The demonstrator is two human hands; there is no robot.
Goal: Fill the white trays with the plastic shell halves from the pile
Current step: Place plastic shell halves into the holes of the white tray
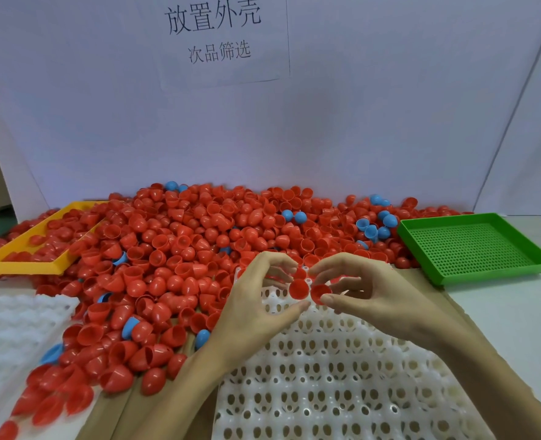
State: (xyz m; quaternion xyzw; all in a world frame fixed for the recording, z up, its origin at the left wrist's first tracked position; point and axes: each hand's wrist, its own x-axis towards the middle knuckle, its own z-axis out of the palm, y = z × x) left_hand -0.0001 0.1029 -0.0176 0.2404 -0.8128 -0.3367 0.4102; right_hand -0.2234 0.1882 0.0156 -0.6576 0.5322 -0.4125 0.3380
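Observation:
A big pile of red shell halves (180, 249), with a few blue ones (374, 227) mixed in, covers the table's middle and left. In front of me lies a white tray (326, 376) with round holes. Over its far edge my left hand (256, 300) pinches a red shell half (298, 289) between thumb and fingers. Right beside it my right hand (367, 290) pinches another red shell half (319, 292), its hollow side facing me. The two shells almost touch. A third red shell (300, 274) shows just behind them.
A yellow tray (18, 265) partly buried in red shells sits at the left. A green perforated tray (472, 246) holding nothing stands at the right. Another white tray (12, 331) lies at the near left. A white backboard with a paper sign (218, 36) rises behind the pile.

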